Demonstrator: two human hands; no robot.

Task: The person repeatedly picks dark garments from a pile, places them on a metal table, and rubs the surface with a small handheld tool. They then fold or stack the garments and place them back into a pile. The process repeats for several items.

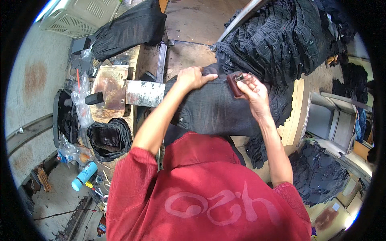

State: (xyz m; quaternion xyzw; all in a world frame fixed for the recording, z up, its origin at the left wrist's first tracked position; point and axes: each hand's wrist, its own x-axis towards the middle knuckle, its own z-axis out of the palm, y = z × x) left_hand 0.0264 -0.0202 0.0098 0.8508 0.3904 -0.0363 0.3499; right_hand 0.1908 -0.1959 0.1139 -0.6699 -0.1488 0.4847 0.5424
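Black denim trousers (219,106) lie stretched across the work surface in front of me, with faded streaks on the cloth. At their far edge my left hand (191,78) grips the cloth, fingers curled over it and thumb pointing right. Farther right, my right hand (254,93) is closed round a dark red block-shaped tool (234,85) with a small metal part near the fingers. The tool is just over the right part of the trousers; whether it touches the cloth I cannot tell.
A big pile of black trousers (277,40) rises at the far right, beside a metal bar (241,20). More dark garments (319,172) lie lower right. Left are a paint-worn board (144,93), a black-lined bin (109,138), a blue bottle (84,176) and another black garment (130,30).
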